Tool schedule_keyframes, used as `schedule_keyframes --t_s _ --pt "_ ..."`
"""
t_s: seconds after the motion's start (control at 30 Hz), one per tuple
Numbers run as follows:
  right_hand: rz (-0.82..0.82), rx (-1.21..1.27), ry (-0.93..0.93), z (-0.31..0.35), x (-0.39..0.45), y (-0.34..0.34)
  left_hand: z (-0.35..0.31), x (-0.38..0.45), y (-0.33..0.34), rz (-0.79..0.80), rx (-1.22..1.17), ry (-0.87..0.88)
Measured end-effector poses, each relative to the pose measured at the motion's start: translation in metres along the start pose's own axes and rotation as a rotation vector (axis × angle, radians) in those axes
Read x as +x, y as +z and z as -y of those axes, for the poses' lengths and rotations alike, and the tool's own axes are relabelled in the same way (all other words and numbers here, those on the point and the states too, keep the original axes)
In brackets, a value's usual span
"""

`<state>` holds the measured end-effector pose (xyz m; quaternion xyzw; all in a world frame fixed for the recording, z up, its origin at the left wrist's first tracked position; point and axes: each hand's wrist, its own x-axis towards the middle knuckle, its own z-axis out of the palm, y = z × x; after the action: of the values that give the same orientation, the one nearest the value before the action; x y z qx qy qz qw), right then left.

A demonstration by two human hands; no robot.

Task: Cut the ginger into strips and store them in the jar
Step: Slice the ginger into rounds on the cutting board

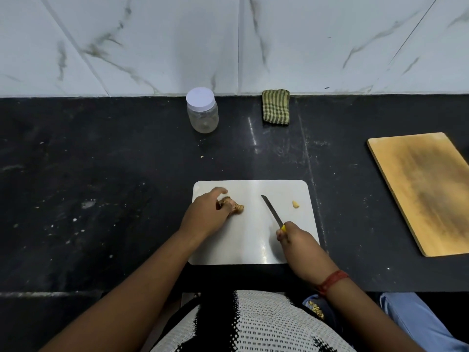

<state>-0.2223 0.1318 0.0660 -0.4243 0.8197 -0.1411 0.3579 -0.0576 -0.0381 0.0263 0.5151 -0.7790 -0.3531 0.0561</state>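
Note:
A knobbly brown piece of ginger lies on the left part of a white cutting board. My left hand grips it from the left, fingers curled over it. My right hand holds a knife by its yellow handle; the thin blade points up and left over the board, apart from the ginger. A small pale cut bit of ginger rests near the board's right edge. The clear jar with a white lid stands closed at the back of the counter.
The board sits on a black stone counter below a marbled white wall. A folded green striped cloth lies against the wall, right of the jar. A wooden cutting board lies at the right.

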Motion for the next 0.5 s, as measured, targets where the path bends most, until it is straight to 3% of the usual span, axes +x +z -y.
schedule_keyframes --t_s 0.5 --pt "0.063 0.017 -0.067 0.014 0.003 0.010 0.006 -0.006 0.004 -0.063 0.024 -0.038"
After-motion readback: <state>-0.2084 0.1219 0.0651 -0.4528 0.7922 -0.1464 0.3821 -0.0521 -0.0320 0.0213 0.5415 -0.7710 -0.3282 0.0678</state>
